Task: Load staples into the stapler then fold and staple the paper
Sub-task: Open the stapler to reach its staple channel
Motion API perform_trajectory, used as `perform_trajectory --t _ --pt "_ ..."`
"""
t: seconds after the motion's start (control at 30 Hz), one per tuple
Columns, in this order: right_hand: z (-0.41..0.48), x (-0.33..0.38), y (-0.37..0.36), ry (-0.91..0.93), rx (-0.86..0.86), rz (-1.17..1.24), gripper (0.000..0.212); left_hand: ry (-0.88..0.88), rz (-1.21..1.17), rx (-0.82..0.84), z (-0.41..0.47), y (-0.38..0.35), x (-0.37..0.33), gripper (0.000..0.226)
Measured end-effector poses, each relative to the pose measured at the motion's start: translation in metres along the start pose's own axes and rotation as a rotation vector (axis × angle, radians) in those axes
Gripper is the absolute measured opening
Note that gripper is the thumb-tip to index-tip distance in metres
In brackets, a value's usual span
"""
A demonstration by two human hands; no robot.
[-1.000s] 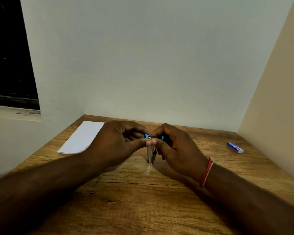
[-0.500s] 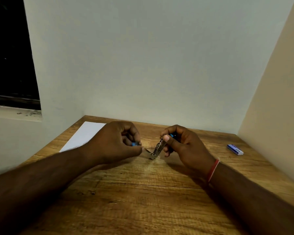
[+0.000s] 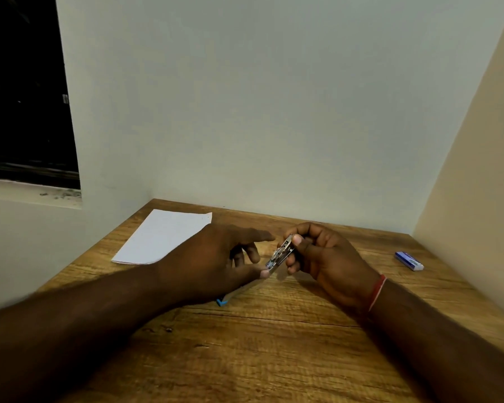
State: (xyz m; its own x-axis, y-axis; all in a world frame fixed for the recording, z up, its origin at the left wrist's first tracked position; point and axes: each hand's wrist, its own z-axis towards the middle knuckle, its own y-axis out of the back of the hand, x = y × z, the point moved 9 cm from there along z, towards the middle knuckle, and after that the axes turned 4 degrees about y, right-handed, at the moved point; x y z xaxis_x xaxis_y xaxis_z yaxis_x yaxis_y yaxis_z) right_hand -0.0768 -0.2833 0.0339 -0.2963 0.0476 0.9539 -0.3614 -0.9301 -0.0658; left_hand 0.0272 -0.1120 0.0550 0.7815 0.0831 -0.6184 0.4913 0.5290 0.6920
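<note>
Wooden table [image 3: 274, 359]: both forearms are being held over its near part, converging on the grip at centre.

Nearer than the grip and to its left, a blue tip [image 3: 222, 301] is being shown from under the left hand [image 3: 216, 263]. A thin pale strip is being seen running from it up toward the grip. Whether the tip is touching the table cannot be told.

Grip: the stapler [image 3: 281, 253] is being pinched by the right hand [image 3: 326, 257], thumb pressed on the metal face, fingers curled behind it. It is being held tilted, upper end away and to the right, clear of the table. The left hand's fingers are being kept loosely spread, index stretched out above. Only the thumb tip is being laid against the stapler's lower end.

A red band [image 3: 376, 292] is being worn on the right wrist.

Right of the grip, well apart, a small blue-and-white box [image 3: 409, 260] is being left flat on the table.

Beyond the grip to the left, the paper [image 3: 163, 237] is being left flat, partly overlapped by the left hand.
</note>
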Motion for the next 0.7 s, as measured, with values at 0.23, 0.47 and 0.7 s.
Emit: perform_trajectory --t 0.23,0.47,0.7 --pt "-0.002 -0.008 -0.016 -0.094 0.082 0.043 0.020 -0.192 0.155 0.003 -0.004 -0.003 -0.016 0.056" --pt "-0.003 -0.010 -0.017 -0.102 0.105 0.035 0.015 -0.190 0.162 0.047 -0.004 -0.008 -0.014 0.058" --pt "-0.002 -0.014 -0.016 -0.107 0.070 0.045 0.021 -0.170 0.139 0.034 -0.002 -0.008 -0.009 0.051"
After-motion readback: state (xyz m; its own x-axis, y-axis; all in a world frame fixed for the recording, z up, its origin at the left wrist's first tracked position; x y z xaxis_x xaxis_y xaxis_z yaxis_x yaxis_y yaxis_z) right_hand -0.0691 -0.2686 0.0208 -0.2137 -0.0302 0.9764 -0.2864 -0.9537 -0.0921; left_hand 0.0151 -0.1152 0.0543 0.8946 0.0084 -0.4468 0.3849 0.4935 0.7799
